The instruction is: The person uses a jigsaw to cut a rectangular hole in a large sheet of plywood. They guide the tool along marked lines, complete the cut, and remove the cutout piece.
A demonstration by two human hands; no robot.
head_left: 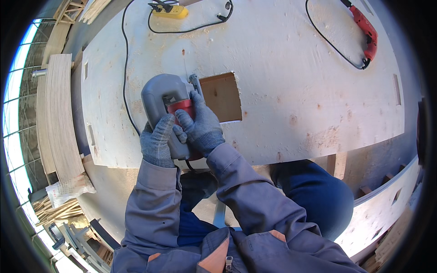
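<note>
A grey-and-red handheld power saw (170, 109) stands on a large pale plywood sheet (291, 91), its front end at the left edge of a rectangular cut-out (223, 97) in the sheet. Both gloved hands are closed around the tool: the left hand (157, 141) wraps the rear of the grey handle, and the right hand (202, 127) clasps the red motor body just beside it, the fingers curled over the housing. The saw appears rigid and fairly heavy for its size, with a smooth plastic shell that knitted gloves should hold without slipping; the looped handle and the motor body look like the proper places to take hold, well away from the blade end, which is hidden under the housing. Its black cord (125, 82) runs from the saw's left side up along the sheet toward a yellow socket strip (170, 10) at the far edge, beyond the saw. A red power drill (366, 29) with its own looped black cable (327, 43) lies far to the right of the saw, well apart. Curved stacks of thin plywood strips (59, 113) lie to the saw's left, off the sheet. The cord lying close to the saw seems the only thing likely to snag; the sheet around the cut-out carries sawdust only.
</note>
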